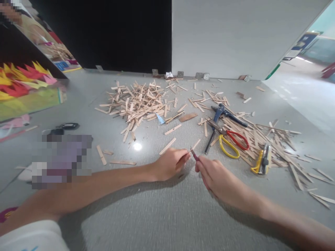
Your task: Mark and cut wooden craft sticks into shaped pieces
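Note:
My left hand is closed on a thin wooden stick, pinched near its lower end over the grey table. My right hand is closed around the handle of a small cutting tool, whose dark tip touches or nearly touches the stick. A loose wooden stick lies just beyond my left hand, and another stick lies farther back. Scissors with one red and one yellow handle loop rest beyond my right hand.
A large pile of sticks lies at the back left, and thin split pieces spread at the right. A yellow box cutter and a blue-handled tool lie there. Upright panels stand behind. Paper flames are at far left.

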Tool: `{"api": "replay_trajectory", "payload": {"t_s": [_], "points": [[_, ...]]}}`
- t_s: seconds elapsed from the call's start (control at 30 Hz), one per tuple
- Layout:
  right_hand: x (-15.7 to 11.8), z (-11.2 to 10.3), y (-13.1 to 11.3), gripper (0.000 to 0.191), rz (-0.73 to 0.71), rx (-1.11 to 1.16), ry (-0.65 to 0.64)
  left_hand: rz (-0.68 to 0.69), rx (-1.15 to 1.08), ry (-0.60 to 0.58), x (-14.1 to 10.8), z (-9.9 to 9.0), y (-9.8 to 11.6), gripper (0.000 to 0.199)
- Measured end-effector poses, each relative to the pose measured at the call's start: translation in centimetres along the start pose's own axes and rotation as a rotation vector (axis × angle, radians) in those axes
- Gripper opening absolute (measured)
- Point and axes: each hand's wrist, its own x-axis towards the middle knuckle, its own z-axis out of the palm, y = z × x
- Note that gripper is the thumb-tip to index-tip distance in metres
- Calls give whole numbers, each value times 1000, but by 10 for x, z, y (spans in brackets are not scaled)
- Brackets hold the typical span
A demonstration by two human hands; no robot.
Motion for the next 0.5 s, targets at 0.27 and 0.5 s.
{"api": "replay_trajectory", "payload": {"t_s": [0.27,0.5], "points": [[2,-15,4,38,75,41,-152,20,71,-39,0,2,-3,48],[5,-24,0,30,244,375,-365,16,112,-66,1,2,-5,59]]}}
